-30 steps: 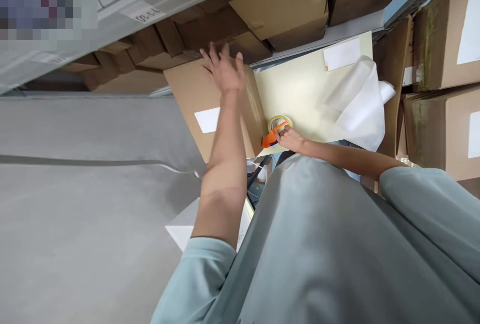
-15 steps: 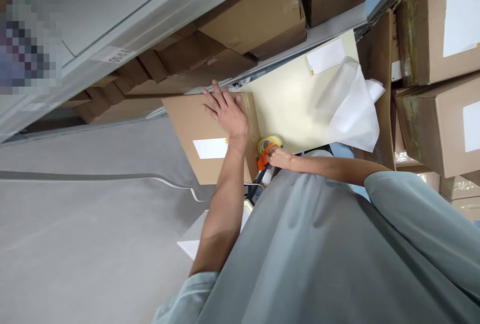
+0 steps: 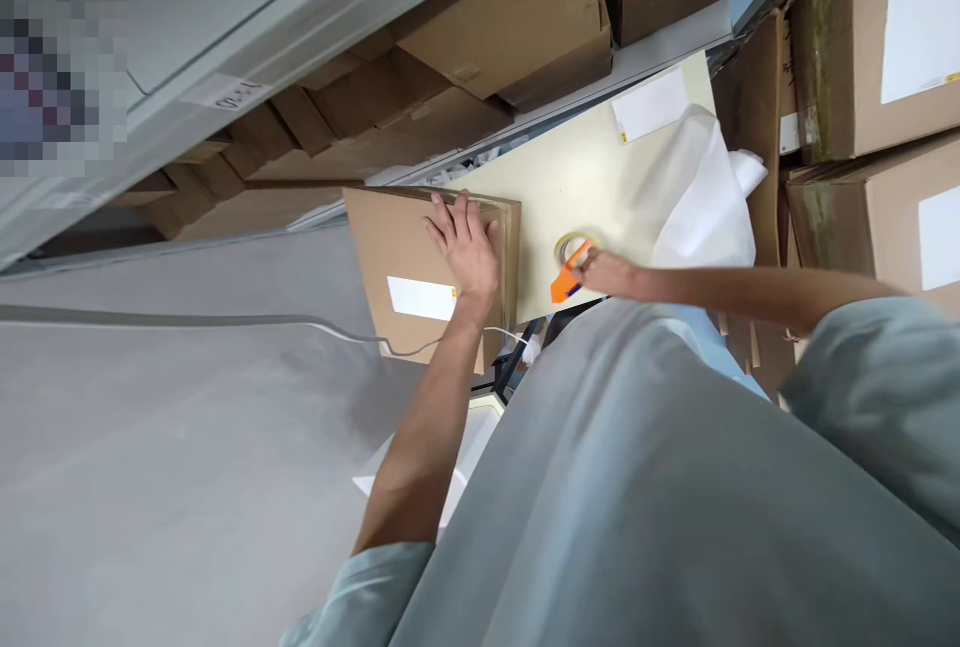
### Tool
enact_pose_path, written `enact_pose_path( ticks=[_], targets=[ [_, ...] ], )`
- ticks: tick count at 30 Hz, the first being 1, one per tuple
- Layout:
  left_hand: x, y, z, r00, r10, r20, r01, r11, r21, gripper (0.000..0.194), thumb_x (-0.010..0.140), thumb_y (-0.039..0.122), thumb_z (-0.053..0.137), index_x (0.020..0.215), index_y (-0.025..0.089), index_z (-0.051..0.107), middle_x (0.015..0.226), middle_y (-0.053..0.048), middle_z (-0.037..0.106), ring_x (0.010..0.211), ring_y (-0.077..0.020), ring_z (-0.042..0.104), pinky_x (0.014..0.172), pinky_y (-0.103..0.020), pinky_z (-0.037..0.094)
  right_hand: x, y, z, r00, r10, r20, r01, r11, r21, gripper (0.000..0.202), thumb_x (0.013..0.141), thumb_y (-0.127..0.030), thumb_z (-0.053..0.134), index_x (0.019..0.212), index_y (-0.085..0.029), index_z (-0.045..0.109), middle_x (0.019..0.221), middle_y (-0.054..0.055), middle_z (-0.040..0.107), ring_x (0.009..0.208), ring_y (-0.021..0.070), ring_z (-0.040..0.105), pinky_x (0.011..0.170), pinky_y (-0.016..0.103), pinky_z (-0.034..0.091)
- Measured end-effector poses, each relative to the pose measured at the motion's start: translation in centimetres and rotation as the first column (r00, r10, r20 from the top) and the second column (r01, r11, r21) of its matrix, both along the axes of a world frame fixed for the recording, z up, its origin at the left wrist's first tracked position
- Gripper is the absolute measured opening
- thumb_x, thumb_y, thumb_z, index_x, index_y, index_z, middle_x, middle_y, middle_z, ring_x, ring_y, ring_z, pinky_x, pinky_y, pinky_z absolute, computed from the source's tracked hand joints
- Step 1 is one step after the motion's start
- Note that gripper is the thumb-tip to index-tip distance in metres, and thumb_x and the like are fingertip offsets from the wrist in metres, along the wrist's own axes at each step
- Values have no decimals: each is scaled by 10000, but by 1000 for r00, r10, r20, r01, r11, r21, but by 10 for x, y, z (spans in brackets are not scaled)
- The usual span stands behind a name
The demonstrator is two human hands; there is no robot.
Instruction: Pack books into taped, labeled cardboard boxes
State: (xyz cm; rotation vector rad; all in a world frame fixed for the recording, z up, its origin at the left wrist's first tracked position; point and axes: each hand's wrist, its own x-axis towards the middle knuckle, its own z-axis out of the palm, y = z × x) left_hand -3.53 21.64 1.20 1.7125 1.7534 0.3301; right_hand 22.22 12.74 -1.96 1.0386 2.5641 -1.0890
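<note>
My left hand [image 3: 471, 252], fingers splayed, bears on the labelled carton [image 3: 409, 262] at the tabletop's [image 3: 540, 177] end. My right hand [image 3: 606, 272] grips the orange tape dispenser [image 3: 564, 282], now shifted away from the carton's edge.

The right hand [image 3: 606, 273] hides part of the tape dispenser [image 3: 564, 283], and the right edge crops cartons [image 3: 900, 222].
</note>
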Motion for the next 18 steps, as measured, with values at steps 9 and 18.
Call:
enact_pose_path(
  ticks=[9,18],
  targets=[
    [9,-44,7,953,-290,-91,294,955,33,310,1102,344,552,1336,192,688,1640,-191,633,1772,-320,207,1431,-668,-56,94,144,-9,951,50,305,-176,900,400,502,1051,-64,260,1255,27,709,881,160,806,945,292,833,916,434,576],
    [19,-113,33,965,-205,-164,234,954,188,322,1178,418,442,1175,197,676,1360,-186,777,1597,-323,549,1408,-626,276,23,89,-5,949,158,272,-227,943,245,422,1044,-32,390,1389,-8,633,1034,183,845,1052,293,823,1095,494,512]
  ],
)
